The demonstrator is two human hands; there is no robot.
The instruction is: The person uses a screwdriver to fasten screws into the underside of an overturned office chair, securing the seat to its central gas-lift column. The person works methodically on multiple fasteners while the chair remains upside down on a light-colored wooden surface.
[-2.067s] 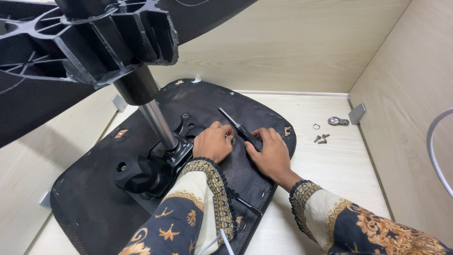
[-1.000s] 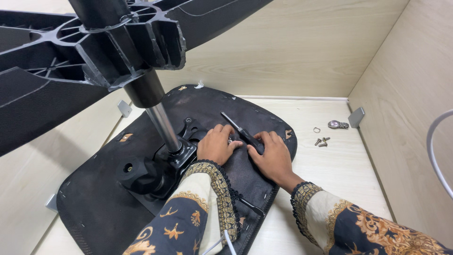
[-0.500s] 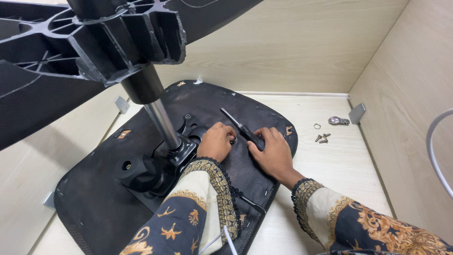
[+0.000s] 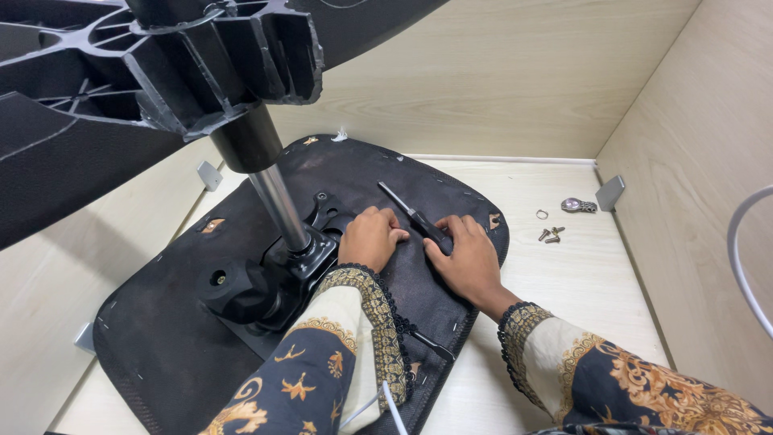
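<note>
Chair-base fitting, fastening step: the left hand (image 4: 372, 238) rests curled on the upturned seat (image 4: 241, 322) beside the mounting plate (image 4: 310, 254), while the right hand (image 4: 467, 262) grips a black screwdriver (image 4: 415, 217); next likely needs screws (image 4: 551, 235) from the surface (image 4: 588, 282).

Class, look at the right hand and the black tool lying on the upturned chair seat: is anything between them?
Nothing visible. The right hand already rests on the handle end of the black tool, fingers over it, while the left hand sits beside the tool, next to the chair mechanism.
</note>
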